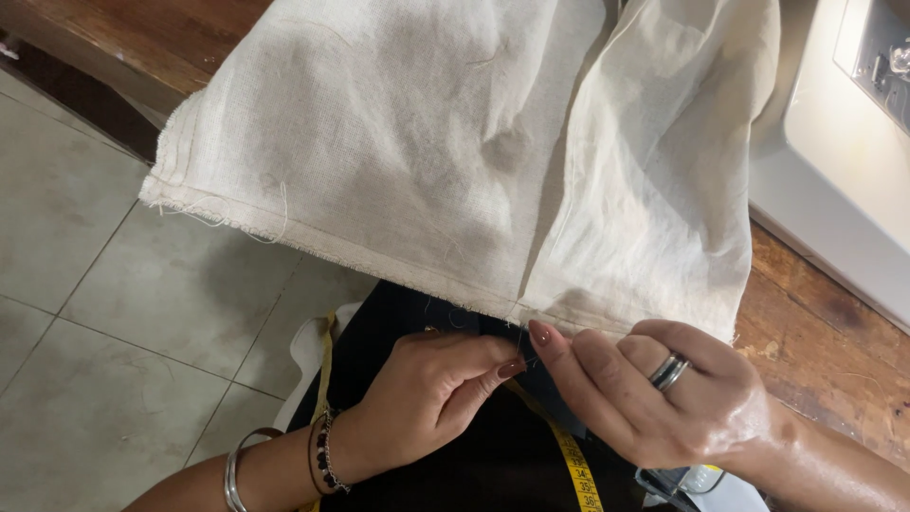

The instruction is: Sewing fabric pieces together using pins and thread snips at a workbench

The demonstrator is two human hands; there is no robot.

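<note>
Two hands meet at the bottom edge of a cream cloth [427, 161] that hangs off a brown wood table [825, 322] over grey floor tiles [104, 313]. The left hand [431, 393] and right hand [654, 389] each pinch together near the hem; any thread is too thin to see. A yellow tape [578, 469] crosses the dark lap. A white sewing machine [844, 142] is cut off at right.

I count two hands [431, 389], one cloth [455, 142], one measuring tape [576, 465], one sewing machine [844, 142], two bangles [233, 474].
</note>
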